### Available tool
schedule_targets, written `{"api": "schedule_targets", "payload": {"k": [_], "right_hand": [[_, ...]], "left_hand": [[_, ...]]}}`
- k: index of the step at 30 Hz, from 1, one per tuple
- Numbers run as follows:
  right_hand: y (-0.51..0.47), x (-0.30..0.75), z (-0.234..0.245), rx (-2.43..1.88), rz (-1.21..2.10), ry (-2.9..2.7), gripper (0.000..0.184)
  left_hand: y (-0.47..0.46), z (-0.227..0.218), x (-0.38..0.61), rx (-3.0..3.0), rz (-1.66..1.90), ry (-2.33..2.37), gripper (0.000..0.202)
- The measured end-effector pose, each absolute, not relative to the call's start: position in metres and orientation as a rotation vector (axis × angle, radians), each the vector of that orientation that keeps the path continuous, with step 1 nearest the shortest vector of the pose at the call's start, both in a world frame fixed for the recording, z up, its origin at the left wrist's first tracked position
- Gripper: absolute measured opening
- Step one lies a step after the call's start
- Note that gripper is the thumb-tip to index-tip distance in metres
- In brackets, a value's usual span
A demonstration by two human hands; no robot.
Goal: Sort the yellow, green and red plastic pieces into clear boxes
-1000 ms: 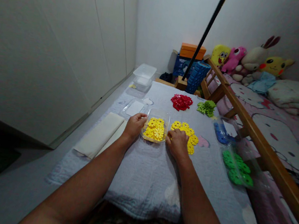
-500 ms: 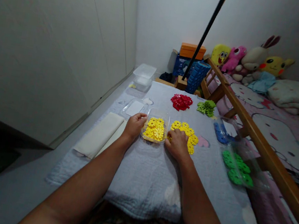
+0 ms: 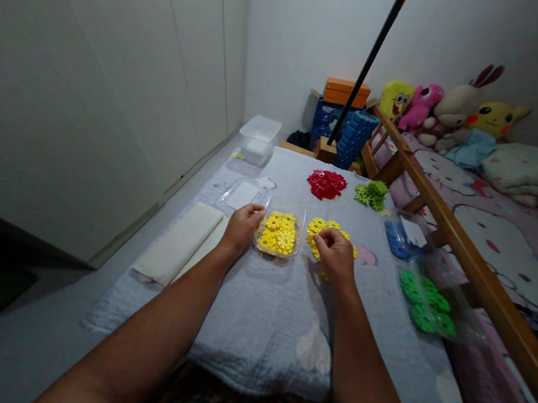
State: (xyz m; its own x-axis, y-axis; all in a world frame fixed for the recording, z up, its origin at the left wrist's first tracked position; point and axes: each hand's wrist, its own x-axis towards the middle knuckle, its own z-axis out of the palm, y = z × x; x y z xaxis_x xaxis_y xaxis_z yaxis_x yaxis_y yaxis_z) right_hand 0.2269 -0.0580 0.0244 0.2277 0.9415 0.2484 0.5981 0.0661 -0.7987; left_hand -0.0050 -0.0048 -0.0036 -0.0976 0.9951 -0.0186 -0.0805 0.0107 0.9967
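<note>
My left hand (image 3: 244,226) pinches the left rim of a clear plastic box (image 3: 285,204). Inside that box lies a heap of yellow flower-shaped plastic pieces (image 3: 278,233). To its right, more yellow flower-shaped pieces (image 3: 318,226) are spread on the cloth, partly covered by my right hand (image 3: 335,253). The right thumb and fingertips are pressed together over this pile; whatever they may hold is too small to tell.
Red pieces (image 3: 326,184) and light green pieces (image 3: 371,194) lie farther back. Blue pieces (image 3: 399,241) and green pieces (image 3: 428,303) sit in clear boxes at right. A lid (image 3: 242,194), a folded cloth (image 3: 179,242) and stacked clear boxes (image 3: 259,138) are left. A wooden bed rail (image 3: 448,218) borders the right.
My right hand has moved from beside the box, rightward and up over the yellow pile, with its fingertips now pinched. My left hand stays on the box rim.
</note>
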Motion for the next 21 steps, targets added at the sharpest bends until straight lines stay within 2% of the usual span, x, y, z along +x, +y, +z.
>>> {"api": "schedule_targets", "payload": {"k": [6,10,18,21], "right_hand": [[-0.057,0.215,0.041,-1.495,0.644,-1.296,0.027],[-0.050,0.200,0.051,-1.425,0.724,-1.420,0.025],[-0.034,0.168,0.056,-1.588,0.466,-1.801,0.006],[-0.033,0.161,0.055,-1.672,0.364,-1.896,0.009]], "left_hand": [[-0.004,-0.006,-0.006,1.110,1.290,1.237,0.037],[-0.002,-0.009,-0.006,1.112,1.282,1.234,0.040],[-0.004,-0.005,-0.006,1.098,1.291,1.208,0.038],[-0.004,-0.005,-0.006,1.106,1.296,1.211,0.037]]}}
